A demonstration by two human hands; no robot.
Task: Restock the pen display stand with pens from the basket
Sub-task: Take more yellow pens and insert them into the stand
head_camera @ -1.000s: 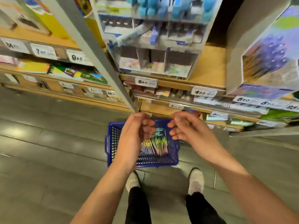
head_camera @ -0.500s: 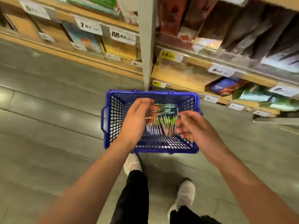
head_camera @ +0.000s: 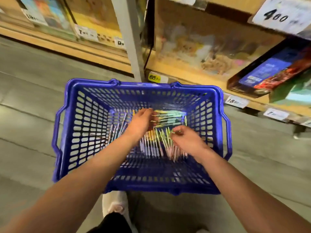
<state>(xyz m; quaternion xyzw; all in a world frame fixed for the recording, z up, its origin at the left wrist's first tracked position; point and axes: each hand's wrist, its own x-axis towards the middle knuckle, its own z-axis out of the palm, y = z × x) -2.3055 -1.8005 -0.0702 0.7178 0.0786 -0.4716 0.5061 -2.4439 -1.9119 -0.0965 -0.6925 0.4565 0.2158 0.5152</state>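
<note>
Both hands now sit deeper in the blue basket (head_camera: 64,132), camera dropped closer vs. half a sec ago. Left hand (head_camera: 140,122) hovers, fingers loosely curled over the pens (head_camera: 151,145); right hand (head_camera: 186,140) pinches some, grip blurred. Pickup step; next, lift a bunch clear. Shelf post (head_camera: 133,39), boxed goods (head_camera: 269,71) behind; stand out of view.

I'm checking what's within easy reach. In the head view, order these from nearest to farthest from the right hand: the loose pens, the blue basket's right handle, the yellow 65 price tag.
From the right hand:
1. Loose multicoloured pens, at its fingertips in the blue plastic basket.
2. Right handle, beside it.
3. Yellow 65 price tag, on the shelf edge beyond the basket.
</note>
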